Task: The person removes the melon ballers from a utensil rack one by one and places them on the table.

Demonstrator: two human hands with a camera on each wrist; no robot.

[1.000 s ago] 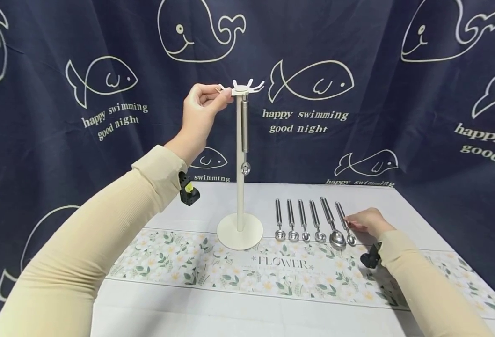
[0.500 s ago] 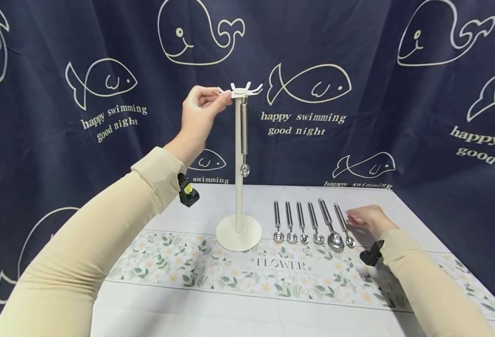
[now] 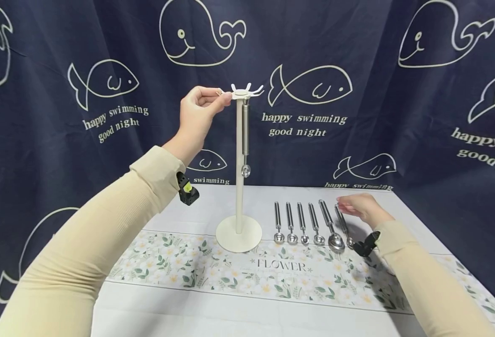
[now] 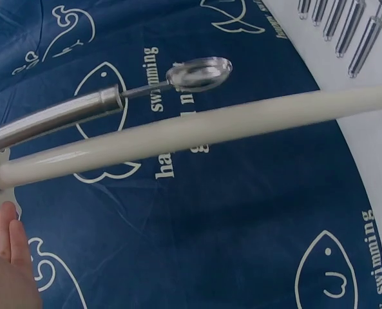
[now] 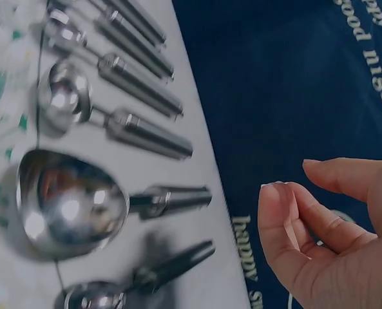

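Observation:
My left hand (image 3: 197,112) pinches a prong at the top of a cream hanging stand (image 3: 239,199), thumb in front. From another prong hangs a small steel melon baller (image 3: 245,131), bowl down beside the pole; the left wrist view shows its oval bowl (image 4: 200,74). My right hand (image 3: 363,208) hovers by the handle tip of the rightmost small scoop (image 3: 342,222). In the right wrist view its thumb stands apart from the loosely bent fingers, with nothing between them. Left of that scoop lies a larger ice cream scoop (image 5: 75,203).
Several more small steel scoops (image 3: 301,217) lie in a row left of the ice cream scoop, handles away from me. A floral runner (image 3: 167,262) crosses the white table (image 3: 180,299). Behind hangs a dark blue curtain (image 3: 315,28) with fish drawings.
My right hand has drawn off the rightmost scoop's middle and shifted away from me and slightly left, to its handle tip. The left hand keeps its pinch on the stand.

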